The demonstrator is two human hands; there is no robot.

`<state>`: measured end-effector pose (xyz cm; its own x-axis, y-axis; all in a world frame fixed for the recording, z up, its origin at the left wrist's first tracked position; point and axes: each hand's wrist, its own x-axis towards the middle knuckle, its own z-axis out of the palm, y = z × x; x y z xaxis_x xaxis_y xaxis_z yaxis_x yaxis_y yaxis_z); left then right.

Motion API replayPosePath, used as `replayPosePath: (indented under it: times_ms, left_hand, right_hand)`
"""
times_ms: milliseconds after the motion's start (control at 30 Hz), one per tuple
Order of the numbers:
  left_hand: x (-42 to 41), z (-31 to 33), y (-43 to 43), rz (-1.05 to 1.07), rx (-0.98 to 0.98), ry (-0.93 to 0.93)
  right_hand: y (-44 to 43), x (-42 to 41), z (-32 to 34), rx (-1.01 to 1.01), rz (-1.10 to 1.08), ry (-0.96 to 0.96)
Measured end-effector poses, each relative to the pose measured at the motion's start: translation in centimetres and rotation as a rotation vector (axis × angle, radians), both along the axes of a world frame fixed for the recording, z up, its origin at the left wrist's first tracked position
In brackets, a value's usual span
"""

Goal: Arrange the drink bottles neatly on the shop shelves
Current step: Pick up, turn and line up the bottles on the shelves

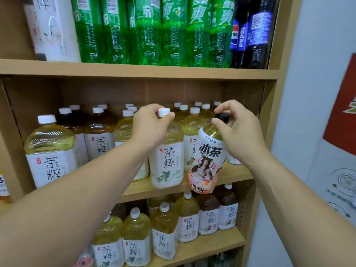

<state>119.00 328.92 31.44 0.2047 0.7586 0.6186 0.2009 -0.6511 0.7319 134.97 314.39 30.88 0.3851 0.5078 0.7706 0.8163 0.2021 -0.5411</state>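
Open room is left above both hands, between the bottle caps and the upper shelf board (134, 71). A bare strip of the middle shelf (238, 176) is seen below the right hand (240, 130), reaching to the front edge. Just to the right of that hand the bay is closed by the wooden upright (269, 122), with a pale wall (308, 74) beyond it.

The middle shelf is filled behind and to the left of the left hand (150, 128) with rows of white-capped tea bottles (50, 151), holding pale yellow and darker brown drink. Above the hands, green soda bottles (150, 31) are lined up, with dark cola bottles (250, 31) at their right end. Below the forearms, the lower shelf (212, 245) is stocked with more tea bottles.

The white cap of a white-labelled tea bottle (167, 162) is pinched by the curled fingers and thumb of the left hand; this bottle is held upright at the shelf's front edge. The black cap of a picture-labelled bottle (208, 162) is pinched between the thumb and curled fingers of the right hand. This bottle is tilted, touching the other bottle's side, its base showing over the front edge; whether it rests there cannot be told.
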Motion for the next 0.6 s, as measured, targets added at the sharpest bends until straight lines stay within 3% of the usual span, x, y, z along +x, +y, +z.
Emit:
replayPosePath:
  times_ms: [167, 367, 500, 600]
  left_hand:
    - [2.4, 0.9, 2.4, 0.095, 0.049, 0.193]
    - [3.6, 1.4, 5.0, 0.162, -0.088, 0.312]
    - [2.9, 1.2, 4.5, 0.215, 0.02, 0.422]
    - [0.9, -0.1, 1.4, 0.168, 0.259, 0.324]
  right_hand:
    - [-0.8, 0.6, -0.6, -0.015, 0.018, 0.0]
    - [-0.1, 0.5, -0.6, -0.017, 0.048, -0.009]
    - [0.9, -0.4, -0.2, -0.033, 0.098, -0.007]
    - [1.7, -1.2, 0.0, -0.062, 0.123, -0.029]
